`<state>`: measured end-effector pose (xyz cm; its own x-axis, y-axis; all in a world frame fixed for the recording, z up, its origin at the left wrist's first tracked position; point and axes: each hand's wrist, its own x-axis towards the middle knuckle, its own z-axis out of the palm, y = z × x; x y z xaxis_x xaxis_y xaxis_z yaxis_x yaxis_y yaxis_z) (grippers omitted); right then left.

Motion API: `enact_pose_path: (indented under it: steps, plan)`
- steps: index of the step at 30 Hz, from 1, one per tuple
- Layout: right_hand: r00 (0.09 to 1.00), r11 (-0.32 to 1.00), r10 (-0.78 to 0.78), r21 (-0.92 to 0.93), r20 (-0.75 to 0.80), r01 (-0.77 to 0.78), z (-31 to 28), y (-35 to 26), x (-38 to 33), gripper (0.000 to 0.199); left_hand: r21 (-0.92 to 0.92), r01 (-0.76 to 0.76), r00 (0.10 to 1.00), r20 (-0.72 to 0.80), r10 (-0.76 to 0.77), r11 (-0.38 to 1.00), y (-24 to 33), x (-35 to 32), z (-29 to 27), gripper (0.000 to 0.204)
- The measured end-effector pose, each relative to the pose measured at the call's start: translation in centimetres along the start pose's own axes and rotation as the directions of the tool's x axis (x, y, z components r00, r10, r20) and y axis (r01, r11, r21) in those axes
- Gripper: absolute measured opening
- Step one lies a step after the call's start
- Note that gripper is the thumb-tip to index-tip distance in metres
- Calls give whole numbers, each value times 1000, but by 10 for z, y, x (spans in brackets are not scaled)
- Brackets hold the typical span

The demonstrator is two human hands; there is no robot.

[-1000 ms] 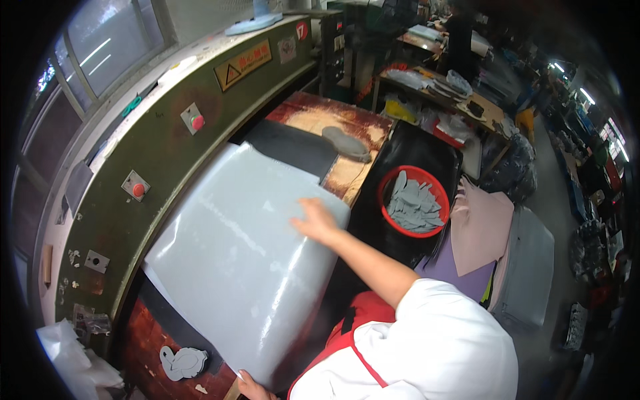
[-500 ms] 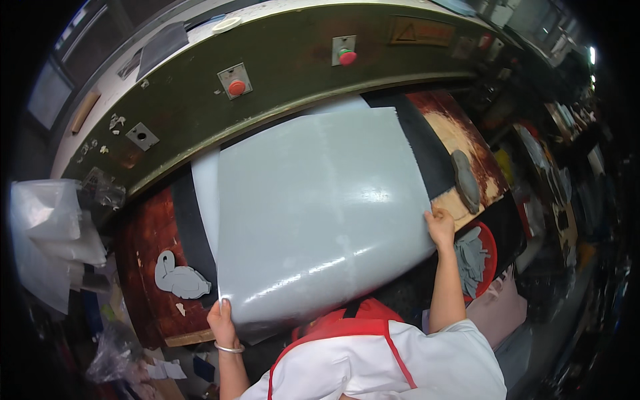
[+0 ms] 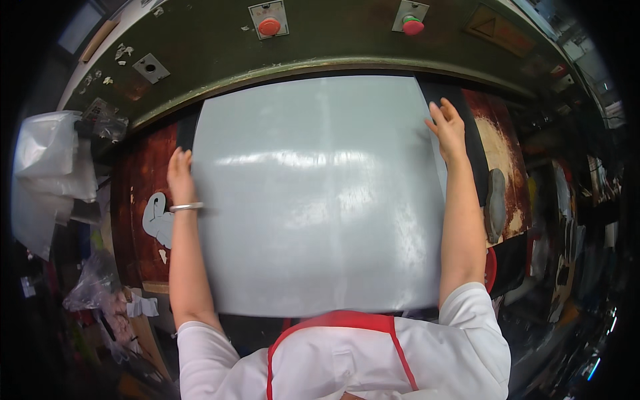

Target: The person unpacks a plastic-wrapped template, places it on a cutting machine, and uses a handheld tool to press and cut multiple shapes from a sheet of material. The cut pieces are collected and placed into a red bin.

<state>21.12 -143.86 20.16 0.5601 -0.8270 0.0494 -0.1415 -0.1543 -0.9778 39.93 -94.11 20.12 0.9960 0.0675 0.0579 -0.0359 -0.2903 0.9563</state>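
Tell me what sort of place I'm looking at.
Likely a factory workshop handling sheet material: there's a long green machine with push buttons, a large grey sheet in front of it, and a curved grey shape on a reddish-brown board.

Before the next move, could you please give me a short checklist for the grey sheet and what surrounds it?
1. Sheet free of folds: ok, none shows.
2. Left grip and right grip off the sheet: cannot tell; both are at its side edges, contact unclear.
3. Left wrist bare: not ok, it wears a bracelet.
4. Cut pieces off the sheet: ok, they lie to its left.
5. Red button and pink button untouched: ok.
6. Near edge clear of the apron: cannot tell, they meet in this view.
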Motion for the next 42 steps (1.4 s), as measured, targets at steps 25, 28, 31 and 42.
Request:
enact_pose_path:
  steps: [25,28,31,42]
  plan:
    - [739,677,-564,-307,368,669,-172,85,-127,65,426,-479,779,610,147,768,-15,-103,128,50]
    - [802,870,-431,-44,414,491,-95,60,-149,67,142,-400,792,551,264,905,-17,-95,99,49]
    - [823,948,-304,242,481,209,-45,38,-163,69,435,-495,831,490,264,752,-33,-96,44,50]
    - [753,935,-41,291,657,-203,100,-40,-187,79,596,-464,885,344,313,655,-55,-119,14,53]
